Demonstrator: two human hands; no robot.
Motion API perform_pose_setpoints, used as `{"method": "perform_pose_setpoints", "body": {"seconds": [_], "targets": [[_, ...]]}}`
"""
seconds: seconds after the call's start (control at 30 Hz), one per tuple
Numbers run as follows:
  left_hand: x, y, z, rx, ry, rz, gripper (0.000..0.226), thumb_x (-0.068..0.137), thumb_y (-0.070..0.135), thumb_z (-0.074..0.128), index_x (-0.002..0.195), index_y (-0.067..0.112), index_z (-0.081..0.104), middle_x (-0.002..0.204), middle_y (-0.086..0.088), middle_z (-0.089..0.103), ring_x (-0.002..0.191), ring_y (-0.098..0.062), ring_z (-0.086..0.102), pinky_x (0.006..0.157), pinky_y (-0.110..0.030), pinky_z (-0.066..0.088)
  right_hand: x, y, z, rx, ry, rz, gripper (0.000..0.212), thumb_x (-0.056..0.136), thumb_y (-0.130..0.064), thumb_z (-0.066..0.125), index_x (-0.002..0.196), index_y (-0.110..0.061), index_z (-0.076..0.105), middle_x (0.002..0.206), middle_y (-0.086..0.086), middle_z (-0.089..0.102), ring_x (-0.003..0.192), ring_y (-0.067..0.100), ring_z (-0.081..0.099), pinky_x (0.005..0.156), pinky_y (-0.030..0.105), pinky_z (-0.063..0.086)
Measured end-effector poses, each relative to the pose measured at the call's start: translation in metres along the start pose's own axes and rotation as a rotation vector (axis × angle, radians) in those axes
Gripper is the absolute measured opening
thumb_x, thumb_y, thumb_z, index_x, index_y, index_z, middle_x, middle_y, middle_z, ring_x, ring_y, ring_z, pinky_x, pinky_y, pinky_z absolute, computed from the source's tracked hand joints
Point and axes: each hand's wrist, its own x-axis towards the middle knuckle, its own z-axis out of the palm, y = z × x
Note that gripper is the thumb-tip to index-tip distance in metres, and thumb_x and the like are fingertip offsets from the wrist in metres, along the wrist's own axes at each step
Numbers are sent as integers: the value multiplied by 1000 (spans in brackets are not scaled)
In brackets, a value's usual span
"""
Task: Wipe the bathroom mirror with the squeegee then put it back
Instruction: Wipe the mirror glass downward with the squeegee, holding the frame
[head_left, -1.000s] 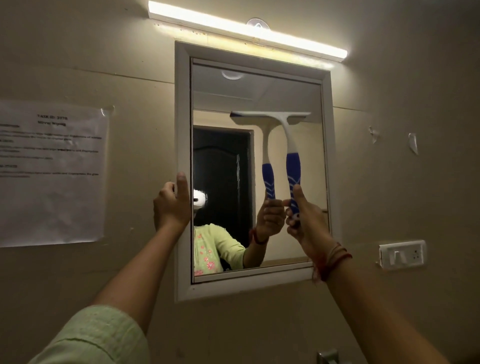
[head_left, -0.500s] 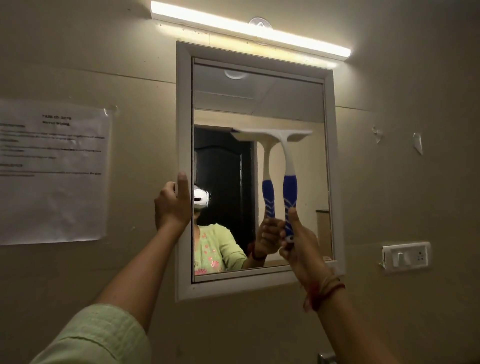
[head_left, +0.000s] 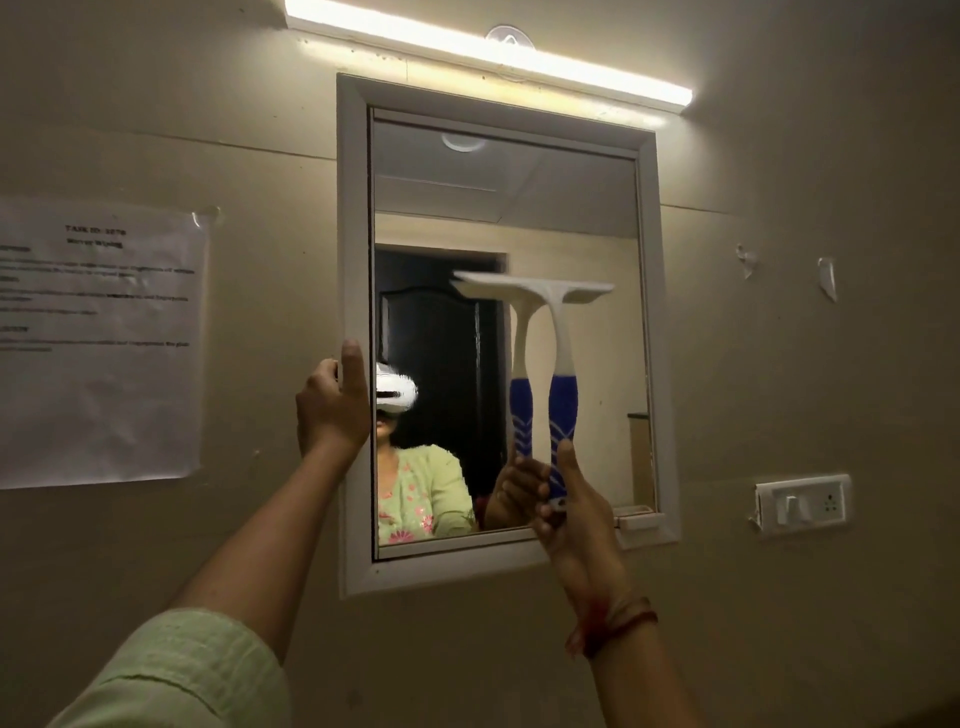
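Your right hand (head_left: 574, 512) is clenched around the lower end of the squeegee (head_left: 558, 364), thumb lying up along the blue grip; the handle stands nearly upright, white above the blue, and its white blade head lies roughly level against the glass of the mirror (head_left: 571, 208), about halfway up and right of centre; the reflection of the squeegee shows just to its left, meeting it at the blade. Your left hand (head_left: 332, 402) grips the left side of the white mirror frame (head_left: 353, 234), thumb pointing up along the frame's face and fingers wrapped around the outer edge; a pale green sleeve (head_left: 182, 675) covers that forearm at the bottom of the view; a red thread band (head_left: 610, 626) circles your right wrist. The mirror hangs on a beige wall (head_left: 805, 156); a lit tube light (head_left: 493, 52) runs above it, slanting down to the right. A printed paper sheet (head_left: 98, 343) is taped to the wall left of the mirror, its text too blurred to read; a white switch and socket plate (head_left: 802, 504) sits on the wall to the right, near the frame's lower corner; two small scraps of tape (head_left: 826, 278) cling to the wall higher up on that side. In the glass you see a dark door and a person in a green floral top.
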Motion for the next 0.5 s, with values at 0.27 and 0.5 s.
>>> {"method": "perform_pose_setpoints", "body": {"seconds": [0.27, 0.5], "targets": [[1, -2, 1, 0, -1, -4, 52, 94, 53, 23, 59, 16, 37, 58, -1, 41, 55, -11, 38, 49, -25, 25, -11, 11, -4, 142, 8, 67, 35, 78, -43, 61, 86, -9, 64, 53, -4, 53, 38, 3, 40, 35, 14, 33], [-1, 2, -1, 4, -14, -5, 50, 95, 52, 23, 58, 19, 35, 58, 0, 40, 54, -9, 36, 49, -24, 23, 3, -9, 0, 69, 115, 8, 40, 78, -46, 63, 88, -7, 62, 52, -4, 55, 37, 3, 41, 34, 14, 35]]}}
